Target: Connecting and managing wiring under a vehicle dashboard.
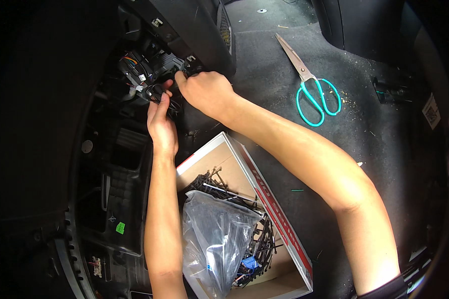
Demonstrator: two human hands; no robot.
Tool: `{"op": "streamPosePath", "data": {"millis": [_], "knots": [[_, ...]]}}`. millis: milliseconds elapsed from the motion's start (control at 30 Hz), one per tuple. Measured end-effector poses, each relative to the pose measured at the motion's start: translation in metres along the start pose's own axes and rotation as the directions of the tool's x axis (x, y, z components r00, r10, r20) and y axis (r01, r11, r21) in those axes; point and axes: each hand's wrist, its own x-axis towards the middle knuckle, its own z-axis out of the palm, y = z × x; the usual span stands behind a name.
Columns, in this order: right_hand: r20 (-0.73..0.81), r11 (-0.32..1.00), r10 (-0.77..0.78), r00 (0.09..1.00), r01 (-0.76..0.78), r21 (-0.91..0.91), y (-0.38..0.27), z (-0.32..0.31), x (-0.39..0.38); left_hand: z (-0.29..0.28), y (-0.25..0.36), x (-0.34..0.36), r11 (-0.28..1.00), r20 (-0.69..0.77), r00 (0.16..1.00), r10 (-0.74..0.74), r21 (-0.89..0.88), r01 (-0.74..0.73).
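At far left, left hand closed around black cable bundle, right hand beside it, fingertips mostly hidden, grip unclear.

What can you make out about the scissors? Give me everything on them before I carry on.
The scissors have dull grey-brown, metal-looking blades that taper to a point, a round pivot, and two big turquoise loop handles. They look shut. They lie flat on the dark floor, right of centre and beyond the right forearm, tip pointing up and left in the view. Pale crumbs lie beside the right loop. Neither the left hand nor the right hand touches them.
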Motion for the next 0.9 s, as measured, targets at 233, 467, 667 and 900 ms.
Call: {"op": "streamPosePath", "data": {"millis": [233, 467, 667, 900], "knots": [[0.131, 0.68, 0.196, 0.972, -0.231, 0.696, 0.008, -0.016, -0.009, 0.006, 0.004, -0.003, 0.998, 0.016, 0.999, -0.037, -0.055, 0.038], [0.098, 0.862, 0.177, 0.979, -0.203, 0.464, 0.001, -0.017, -0.007, 0.001, 0.007, -0.003, 0.997, -0.009, 0.999, -0.046, -0.066, 0.045], [0.119, 0.979, -0.02, 0.993, -0.005, 0.203, -0.003, -0.018, 0.01, 0.001, 0.002, -0.003, 0.999, -0.047, 0.998, -0.036, 0.015, 0.037], [0.508, 0.994, -0.014, 0.861, -0.042, 0.099, -0.013, -0.018, 0.042, -0.007, -0.009, 0.0, 0.995, -0.069, 0.998, -0.012, 0.096, 0.019]]}}
